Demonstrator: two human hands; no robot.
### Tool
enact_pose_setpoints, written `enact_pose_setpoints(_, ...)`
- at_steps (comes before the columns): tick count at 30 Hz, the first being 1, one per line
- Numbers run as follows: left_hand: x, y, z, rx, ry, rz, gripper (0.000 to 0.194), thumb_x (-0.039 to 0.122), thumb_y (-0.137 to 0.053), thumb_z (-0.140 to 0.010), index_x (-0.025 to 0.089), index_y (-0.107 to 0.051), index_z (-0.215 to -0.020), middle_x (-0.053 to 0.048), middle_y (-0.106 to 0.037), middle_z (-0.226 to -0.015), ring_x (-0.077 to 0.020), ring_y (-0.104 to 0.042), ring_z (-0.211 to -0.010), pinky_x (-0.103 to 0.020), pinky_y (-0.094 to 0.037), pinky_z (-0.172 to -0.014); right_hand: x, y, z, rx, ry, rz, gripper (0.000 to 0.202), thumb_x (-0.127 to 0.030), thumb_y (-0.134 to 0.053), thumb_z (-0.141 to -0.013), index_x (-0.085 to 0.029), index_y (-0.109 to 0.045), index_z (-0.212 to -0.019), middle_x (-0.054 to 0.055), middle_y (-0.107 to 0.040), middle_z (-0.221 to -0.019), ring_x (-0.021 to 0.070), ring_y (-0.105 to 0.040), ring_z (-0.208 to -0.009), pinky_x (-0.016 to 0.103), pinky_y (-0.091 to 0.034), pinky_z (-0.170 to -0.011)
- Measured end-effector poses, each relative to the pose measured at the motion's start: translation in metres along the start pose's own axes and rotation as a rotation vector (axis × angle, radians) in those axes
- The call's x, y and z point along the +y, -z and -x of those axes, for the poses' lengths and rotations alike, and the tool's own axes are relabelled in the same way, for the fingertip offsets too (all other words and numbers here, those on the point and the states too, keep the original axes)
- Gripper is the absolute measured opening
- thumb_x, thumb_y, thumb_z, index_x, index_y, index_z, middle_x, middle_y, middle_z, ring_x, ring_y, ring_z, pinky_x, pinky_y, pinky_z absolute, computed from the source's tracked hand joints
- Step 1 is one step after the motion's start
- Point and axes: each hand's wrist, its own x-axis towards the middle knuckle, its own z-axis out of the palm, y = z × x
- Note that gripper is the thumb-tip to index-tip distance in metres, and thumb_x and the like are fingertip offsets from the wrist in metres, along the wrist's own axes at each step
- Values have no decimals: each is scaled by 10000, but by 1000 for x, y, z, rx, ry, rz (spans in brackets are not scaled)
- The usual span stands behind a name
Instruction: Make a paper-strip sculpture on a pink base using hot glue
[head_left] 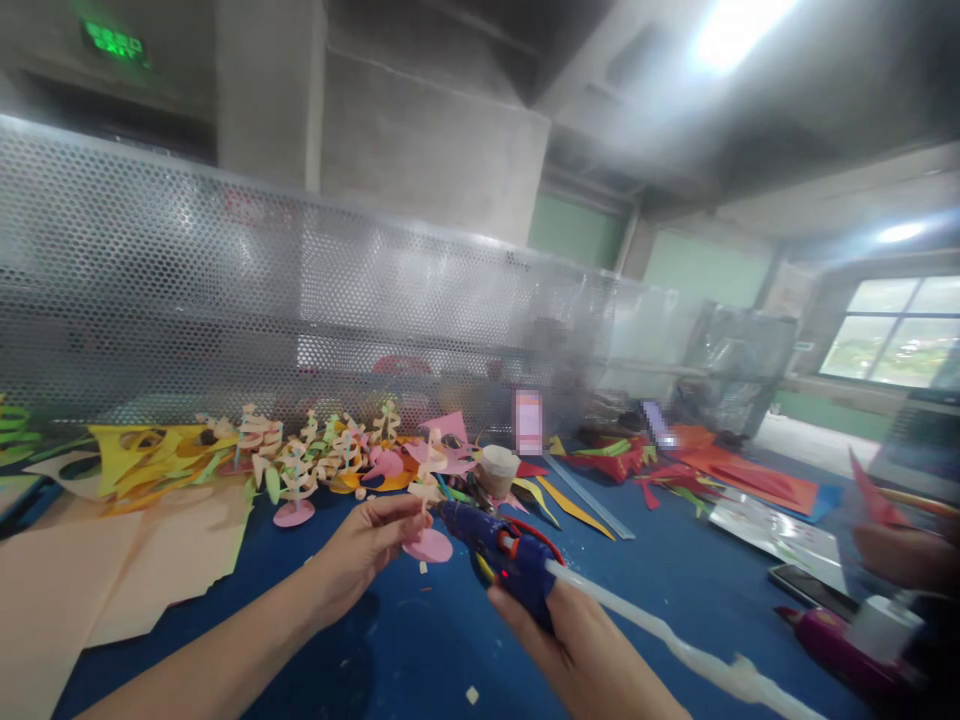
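Note:
In my right hand (pixel 559 625) is a blue glue gun (pixel 499 545), its nozzle pointing left. A long whitish glue stick (pixel 645 620) trails from its back toward the lower right. The fingers of my left hand (pixel 367 545) pinch a small paper plant (pixel 426 490) with a pale stem and a round pink base (pixel 429 546). The nozzle tip is close to the plant's stem; whether they touch I cannot tell. Just left of my left hand, a similar finished-looking paper plant stands on a pink disc (pixel 294 513).
Several paper plants (pixel 345 450) and yellow paper scraps (pixel 142 470) line the back by a perforated metal screen (pixel 375 290). Beige sheets (pixel 157 560) lie left. A white cup (pixel 498 470) stands mid-table. At right are red paper (pixel 750 470), a phone (pixel 814 590) and another person's hand (pixel 904 550).

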Motion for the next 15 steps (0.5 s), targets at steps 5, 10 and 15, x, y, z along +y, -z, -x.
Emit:
enact_pose_setpoints(5,-1,3,1,14,-14,6,134,168,-732,-616,149,-686,-741,0,-655,-687,-70,-552,-641,-164,-390,-619,4,2,7,92,-105,-75,425,-490,-345,-829,-172,-628,-856,105,-679,-856,246,-621,-826,330,-498,-703)
enact_pose_setpoints(10,-1,5,0,49,-17,-3,167,176,-741,-604,164,-686,-762,-4,-674,-717,-80,-571,-677,-167,-391,-653,9,10,11,110,-117,-20,464,-510,-363,-811,-156,-618,-971,120,-687,-844,260,-635,-800,325,-514,-666)
enact_pose_setpoints(15,0,4,-2,84,-52,-88,109,209,-736,-605,160,-687,-690,14,-648,-657,-70,-539,-633,-157,-367,-605,19,17,12,134,-74,-25,401,-458,-412,-803,-147,-625,-941,127,-678,-904,252,-629,-841,306,-506,-711)
